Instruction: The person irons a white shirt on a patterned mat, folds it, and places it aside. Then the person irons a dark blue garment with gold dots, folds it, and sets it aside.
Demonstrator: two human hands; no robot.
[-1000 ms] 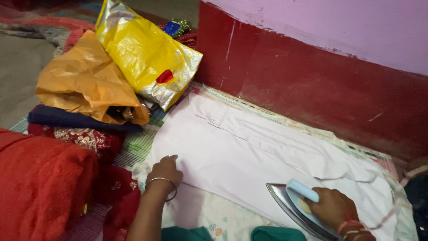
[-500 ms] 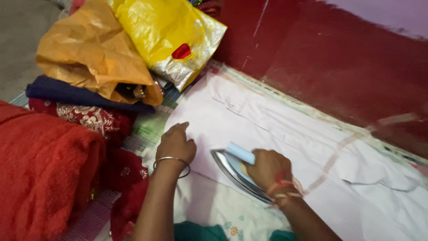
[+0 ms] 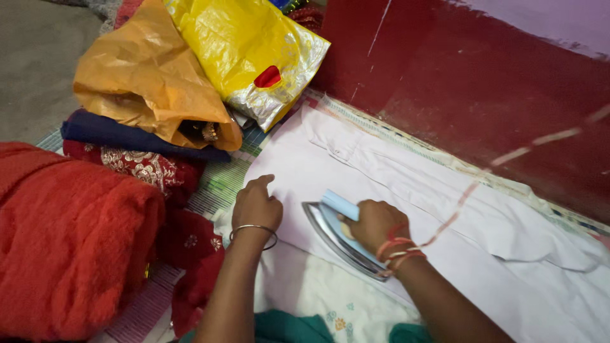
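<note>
Gripping the pale blue handle of a metal iron (image 3: 340, 238), the right hand (image 3: 375, 225) is clenching it near the middle of the scene, soleplate resting flat on a white garment (image 3: 445, 216) that is lying spread over the floor cloth, while the left hand (image 3: 256, 206), wearing a thin bangle, is pressing palm-down with loosely curled fingers on the garment's left edge just beside the iron, grasping nothing. Sitting further left is a red blanket (image 3: 63, 241), with folded dark blue and embroidered red fabrics (image 3: 133, 152) beyond it, and lying farther still are an orange bag (image 3: 146, 82) and a yellow bag (image 3: 244, 47) against the dark red wall (image 3: 483, 82).
</note>
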